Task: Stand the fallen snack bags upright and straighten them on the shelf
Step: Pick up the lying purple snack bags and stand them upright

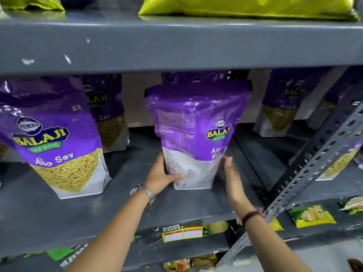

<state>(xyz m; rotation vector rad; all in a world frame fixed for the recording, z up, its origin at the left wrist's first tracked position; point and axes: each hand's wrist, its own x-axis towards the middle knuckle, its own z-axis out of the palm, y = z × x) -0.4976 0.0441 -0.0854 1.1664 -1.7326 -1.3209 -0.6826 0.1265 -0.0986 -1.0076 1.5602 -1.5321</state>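
A purple and white Aloo Sev snack bag stands upright in the middle of the grey shelf, turned so its printed back partly faces me. My left hand grips its lower left side, thumb across the front. My right hand presses flat against its lower right side. Another Aloo Sev bag stands upright at the left front, leaning slightly. Further bags of the same kind stand behind at the left, behind the held bag and at the back right.
A perforated grey upright post crosses diagonally at the right. The upper shelf edge hangs just above the bag tops, with yellow-green bags on it. Yellow snack packets lie on lower shelves. A price label sticks to the shelf front.
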